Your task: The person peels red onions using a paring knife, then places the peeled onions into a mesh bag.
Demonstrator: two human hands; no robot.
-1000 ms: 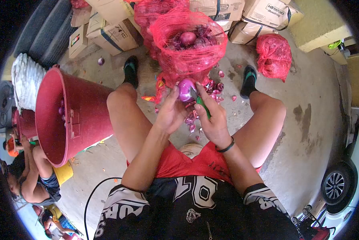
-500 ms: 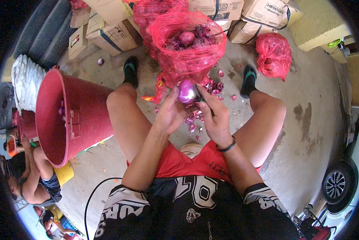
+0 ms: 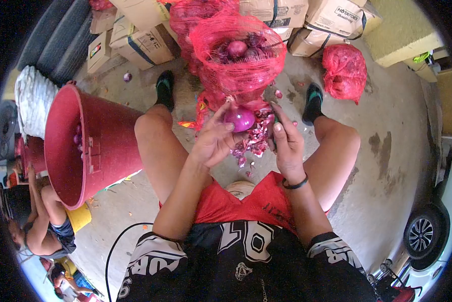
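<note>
On a stained concrete floor (image 3: 387, 166), the left hand (image 3: 213, 138) grips a glossy purple-red onion (image 3: 241, 119) above the peel scraps (image 3: 253, 143). The right hand (image 3: 285, 141) pinches loosened skin; any knife is hidden. Peel best by pulling downward, away from the fingers. A cardboard carton (image 3: 336, 17) reads "HOTATOES".

Centre of frame: the left hand (image 3: 212, 141) holds an onion (image 3: 240, 119); the right hand (image 3: 285, 146) is just right of it.
Below the onion: peelings (image 3: 251, 146) on the floor (image 3: 387, 166).
Upper centre: open sack (image 3: 237, 55) with onions inside.
Top edge: boxes (image 3: 140, 40) behind the sack.
Upper right: closed sack (image 3: 345, 70).
Left: tilted bucket (image 3: 85, 146).
</note>
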